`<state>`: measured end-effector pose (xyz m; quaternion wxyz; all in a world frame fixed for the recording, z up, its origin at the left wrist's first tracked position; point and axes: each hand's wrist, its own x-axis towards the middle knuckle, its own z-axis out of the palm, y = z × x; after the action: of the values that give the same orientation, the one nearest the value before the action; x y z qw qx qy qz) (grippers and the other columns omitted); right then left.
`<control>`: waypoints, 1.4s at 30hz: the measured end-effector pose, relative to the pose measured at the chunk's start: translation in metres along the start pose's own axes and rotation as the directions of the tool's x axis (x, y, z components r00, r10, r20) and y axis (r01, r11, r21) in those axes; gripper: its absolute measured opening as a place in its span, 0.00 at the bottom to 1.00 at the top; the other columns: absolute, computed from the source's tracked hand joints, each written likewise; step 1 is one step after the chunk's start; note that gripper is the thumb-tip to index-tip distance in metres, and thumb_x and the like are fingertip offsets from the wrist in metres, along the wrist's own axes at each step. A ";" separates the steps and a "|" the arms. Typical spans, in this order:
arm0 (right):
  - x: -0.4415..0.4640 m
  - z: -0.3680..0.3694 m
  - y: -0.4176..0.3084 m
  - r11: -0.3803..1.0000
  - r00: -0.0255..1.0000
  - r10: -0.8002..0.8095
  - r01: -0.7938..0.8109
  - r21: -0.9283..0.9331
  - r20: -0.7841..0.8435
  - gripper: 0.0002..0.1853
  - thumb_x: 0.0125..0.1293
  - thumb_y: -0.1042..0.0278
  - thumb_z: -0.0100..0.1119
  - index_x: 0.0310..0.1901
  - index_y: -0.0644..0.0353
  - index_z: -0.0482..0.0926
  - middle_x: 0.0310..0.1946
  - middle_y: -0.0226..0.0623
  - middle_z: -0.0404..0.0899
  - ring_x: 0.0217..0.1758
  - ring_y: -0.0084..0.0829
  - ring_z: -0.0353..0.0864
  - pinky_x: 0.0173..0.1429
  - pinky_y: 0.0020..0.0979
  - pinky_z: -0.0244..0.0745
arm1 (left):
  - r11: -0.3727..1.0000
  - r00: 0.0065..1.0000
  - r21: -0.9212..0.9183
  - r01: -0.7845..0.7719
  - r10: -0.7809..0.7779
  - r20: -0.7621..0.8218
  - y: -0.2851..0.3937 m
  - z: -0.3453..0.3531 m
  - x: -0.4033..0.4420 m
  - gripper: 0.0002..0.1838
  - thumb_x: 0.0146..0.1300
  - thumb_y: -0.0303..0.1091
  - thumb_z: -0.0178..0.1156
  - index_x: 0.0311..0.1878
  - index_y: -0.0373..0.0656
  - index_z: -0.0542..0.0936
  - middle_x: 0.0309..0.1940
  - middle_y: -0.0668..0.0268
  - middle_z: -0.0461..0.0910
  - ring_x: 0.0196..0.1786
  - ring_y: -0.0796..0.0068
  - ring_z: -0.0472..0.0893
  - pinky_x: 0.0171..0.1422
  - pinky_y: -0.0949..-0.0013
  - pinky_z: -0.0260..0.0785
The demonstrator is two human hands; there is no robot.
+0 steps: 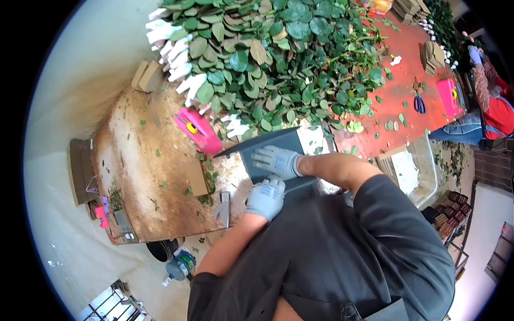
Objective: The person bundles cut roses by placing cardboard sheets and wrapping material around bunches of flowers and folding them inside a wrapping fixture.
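Observation:
A dark grey folded board or tray [293, 142] lies at the table's near edge, in front of my body. My right hand [276, 161], in a light grey glove, rests flat on its inner face with the fingers spread. Just below and to the left is my left hand [266, 199], gloved the same way, lying over the board's near left part with its fingers out. The two hands nearly touch. Neither holds anything visible.
Leafy stems [278, 64] with white-wrapped ends are piled beyond the board. A pink tape dispenser [198, 130], a metal stapler [223, 209] and a cardboard piece [197, 178] lie left. Blue scissors [419, 104] and a plastic bin [425, 171] are right. A person [495, 109] stands far right.

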<state>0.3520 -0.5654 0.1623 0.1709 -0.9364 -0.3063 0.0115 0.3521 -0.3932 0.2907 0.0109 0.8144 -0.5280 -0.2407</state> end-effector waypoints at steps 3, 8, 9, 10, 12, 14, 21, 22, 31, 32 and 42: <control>0.000 0.001 0.000 1.000 1.000 -0.002 0.002 -0.024 0.028 0.40 0.63 0.46 0.62 0.73 0.60 0.68 0.78 0.48 0.61 0.80 0.47 0.59 0.80 0.46 0.54 | 0.998 0.995 -0.067 0.017 -0.010 0.099 0.002 -0.029 0.003 0.17 0.65 0.42 0.60 0.50 0.40 0.81 0.49 0.53 0.82 0.54 0.52 0.82 0.57 0.51 0.75; 0.001 0.003 0.004 0.981 0.975 0.003 0.040 0.189 -0.223 0.31 0.60 0.46 0.64 0.61 0.54 0.80 0.68 0.51 0.72 0.74 0.52 0.67 0.76 0.48 0.60 | 0.927 0.973 -0.300 -0.227 0.207 -0.098 -0.024 -0.071 0.026 0.30 0.64 0.41 0.63 0.67 0.37 0.74 0.63 0.46 0.75 0.66 0.45 0.74 0.70 0.49 0.66; 0.005 -0.004 0.007 0.864 0.943 0.013 0.158 0.478 -0.334 0.27 0.57 0.48 0.66 0.56 0.54 0.82 0.64 0.51 0.74 0.69 0.54 0.70 0.74 0.49 0.64 | 0.926 0.879 -0.152 -0.345 0.262 -0.398 -0.020 -0.087 0.031 0.31 0.63 0.38 0.64 0.68 0.37 0.73 0.64 0.47 0.74 0.66 0.44 0.73 0.69 0.47 0.66; 0.004 -0.008 0.004 0.887 0.969 0.029 0.089 0.453 -0.246 0.27 0.56 0.49 0.67 0.54 0.55 0.82 0.63 0.50 0.75 0.68 0.55 0.71 0.73 0.49 0.65 | 0.946 0.862 -0.070 -0.317 0.256 -0.437 -0.015 -0.106 0.039 0.31 0.62 0.37 0.65 0.67 0.36 0.73 0.64 0.46 0.73 0.66 0.43 0.73 0.68 0.46 0.66; 0.004 -0.027 -0.002 0.912 0.987 0.060 0.006 0.411 -0.148 0.26 0.55 0.51 0.67 0.52 0.57 0.83 0.62 0.50 0.76 0.67 0.55 0.71 0.72 0.49 0.66 | 0.953 0.803 0.113 -0.282 0.299 -0.516 -0.020 -0.117 0.067 0.26 0.62 0.37 0.65 0.60 0.36 0.76 0.56 0.47 0.78 0.61 0.45 0.76 0.63 0.48 0.70; 0.007 -0.051 -0.006 0.928 0.938 0.125 -0.226 0.295 0.324 0.29 0.55 0.50 0.66 0.56 0.59 0.81 0.62 0.50 0.76 0.67 0.55 0.71 0.73 0.51 0.65 | 0.986 0.895 0.056 -0.156 0.165 -0.413 -0.038 -0.081 0.095 0.22 0.62 0.38 0.64 0.56 0.37 0.77 0.51 0.49 0.80 0.57 0.47 0.79 0.60 0.49 0.72; 0.003 -0.008 0.003 0.973 0.999 0.009 -0.017 0.232 0.035 0.34 0.58 0.47 0.63 0.63 0.59 0.77 0.64 0.51 0.75 0.68 0.55 0.71 0.74 0.52 0.64 | 0.996 0.945 0.090 0.003 0.026 -0.325 -0.058 -0.048 0.115 0.13 0.63 0.41 0.63 0.44 0.42 0.79 0.39 0.55 0.84 0.44 0.52 0.84 0.47 0.52 0.76; 0.003 -0.010 0.002 0.974 0.999 0.012 -0.019 0.225 0.034 0.34 0.58 0.47 0.63 0.63 0.59 0.77 0.64 0.51 0.75 0.68 0.55 0.71 0.74 0.52 0.64 | 1.000 0.953 0.001 0.013 -0.012 -0.304 -0.057 -0.051 0.115 0.15 0.62 0.41 0.64 0.46 0.42 0.79 0.41 0.55 0.84 0.45 0.52 0.84 0.49 0.52 0.76; 0.000 0.003 0.006 0.982 0.993 -0.028 0.048 0.183 -0.111 0.36 0.61 0.49 0.63 0.68 0.61 0.71 0.71 0.54 0.67 0.77 0.52 0.64 0.78 0.49 0.59 | 0.977 0.972 -0.084 -0.195 0.180 -0.152 -0.005 -0.064 0.000 0.23 0.62 0.48 0.66 0.52 0.39 0.79 0.44 0.52 0.81 0.49 0.54 0.82 0.54 0.52 0.72; 0.002 0.001 0.003 0.989 0.999 -0.015 0.022 0.147 -0.046 0.37 0.61 0.49 0.62 0.69 0.61 0.71 0.72 0.53 0.66 0.77 0.52 0.63 0.79 0.49 0.58 | 0.972 0.957 0.003 -0.236 0.233 -0.173 -0.019 -0.012 -0.009 0.20 0.62 0.47 0.65 0.46 0.40 0.80 0.36 0.55 0.82 0.40 0.56 0.83 0.45 0.55 0.75; 0.006 -0.007 -0.006 0.999 0.999 -0.018 0.016 0.050 0.028 0.39 0.61 0.48 0.62 0.70 0.64 0.70 0.74 0.52 0.65 0.78 0.52 0.62 0.80 0.50 0.56 | 0.987 0.966 -0.093 -0.134 0.109 -0.235 -0.018 0.006 -0.018 0.11 0.66 0.41 0.58 0.39 0.43 0.79 0.35 0.59 0.83 0.39 0.57 0.84 0.46 0.54 0.75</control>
<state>0.3550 -0.5597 0.1715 0.1899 -0.9290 -0.3162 0.0310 0.3589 -0.3685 0.2876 0.1303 0.8011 -0.5582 -0.1724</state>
